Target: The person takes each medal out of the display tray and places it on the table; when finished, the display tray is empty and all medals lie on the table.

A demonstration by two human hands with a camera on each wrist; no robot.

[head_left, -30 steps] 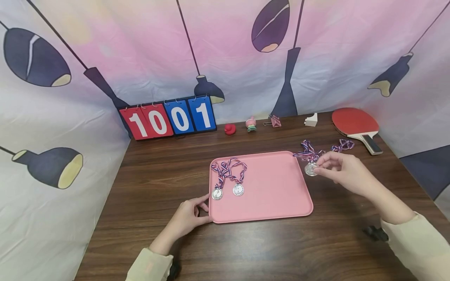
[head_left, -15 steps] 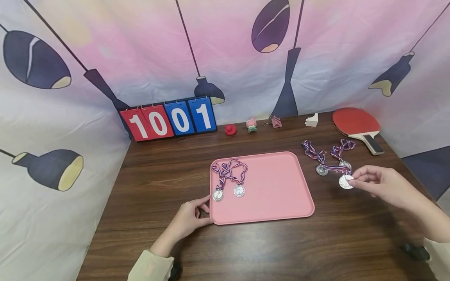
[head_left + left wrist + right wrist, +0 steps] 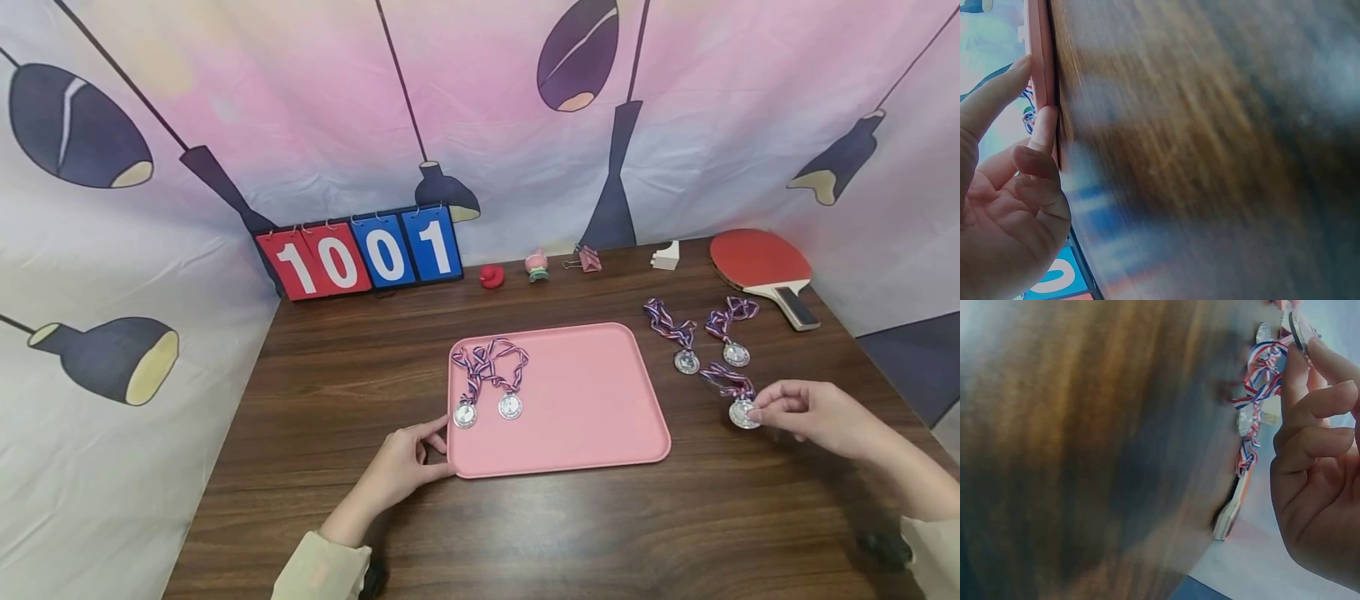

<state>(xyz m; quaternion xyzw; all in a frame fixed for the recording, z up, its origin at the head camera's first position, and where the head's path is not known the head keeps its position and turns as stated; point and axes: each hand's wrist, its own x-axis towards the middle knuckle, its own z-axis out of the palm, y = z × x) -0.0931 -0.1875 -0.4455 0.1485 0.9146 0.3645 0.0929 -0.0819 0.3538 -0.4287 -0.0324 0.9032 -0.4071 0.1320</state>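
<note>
My right hand [image 3: 825, 412] pinches the edge of a silver medal [image 3: 744, 413] with thumb and fingertips, low over the wood. Its red, white and blue ribbon [image 3: 1264, 369] trails ahead of it. Behind it lie two more silver medals, one at left [image 3: 686, 361] and one at right [image 3: 736, 354], ribbons pointing away. My left hand [image 3: 397, 467] rests at the left edge of a pink tray [image 3: 592, 400], thumb and forefinger spread and touching its side [image 3: 1041, 56]. Inside the tray, toward its left, are two medals, an outer one [image 3: 465, 415] and an inner one [image 3: 511, 406], with tangled ribbons.
A flip scoreboard [image 3: 360, 254] stands at the back left of the dark wooden table [image 3: 345, 358]. Along the back are a red duck [image 3: 492, 277], a small pink figure [image 3: 536, 265], a pink binder clip [image 3: 588, 259] and a white block [image 3: 665, 256]. A red paddle [image 3: 761, 258] lies at back right.
The right hand has carried a medal from beside the tray rightward and nearer, past the other two, and lowered it with its ribbon settling. The left hand stays at the tray.
</note>
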